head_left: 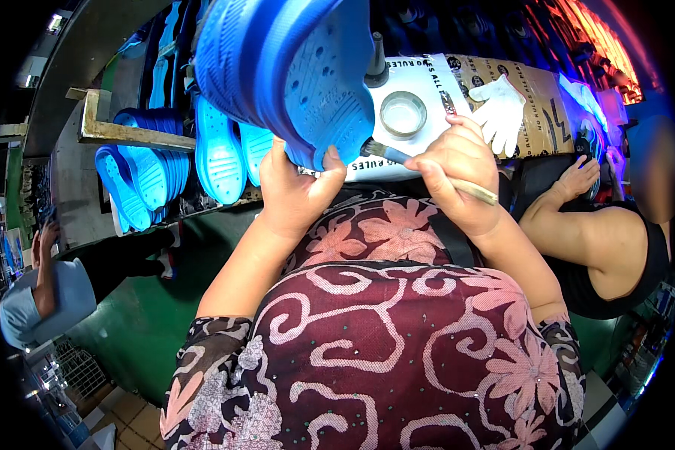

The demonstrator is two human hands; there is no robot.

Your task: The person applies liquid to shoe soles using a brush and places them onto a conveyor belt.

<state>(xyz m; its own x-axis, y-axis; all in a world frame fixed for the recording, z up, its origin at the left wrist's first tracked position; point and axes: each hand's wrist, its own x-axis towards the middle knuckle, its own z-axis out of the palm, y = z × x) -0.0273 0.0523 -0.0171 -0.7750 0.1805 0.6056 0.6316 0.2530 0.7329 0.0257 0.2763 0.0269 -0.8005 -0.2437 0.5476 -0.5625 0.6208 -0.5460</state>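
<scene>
My left hand [300, 184] grips the near end of a stack of nested blue shoe soles [326, 82], thumb and fingers pinching the edge. The soles are tilted up, and the front one shows its pitted inner face. In my right hand [461, 176] is a flat paintbrush [392, 154] with a pale wooden handle. Its dark bristles are at the near right edge of the front sole; whether they touch cannot be made out. Just beyond the brush stands a small round glass dish [403, 136] that seems to hold clear liquid.
A dark cone-topped bottle [377, 64] stands behind the dish. To its right, a white glove [500, 109] lies on printed cardboard [540, 112]. More blue soles [154, 169] lean at left beside a metal bar [131, 135]. Co-workers are at right [615, 232] and far left [49, 300].
</scene>
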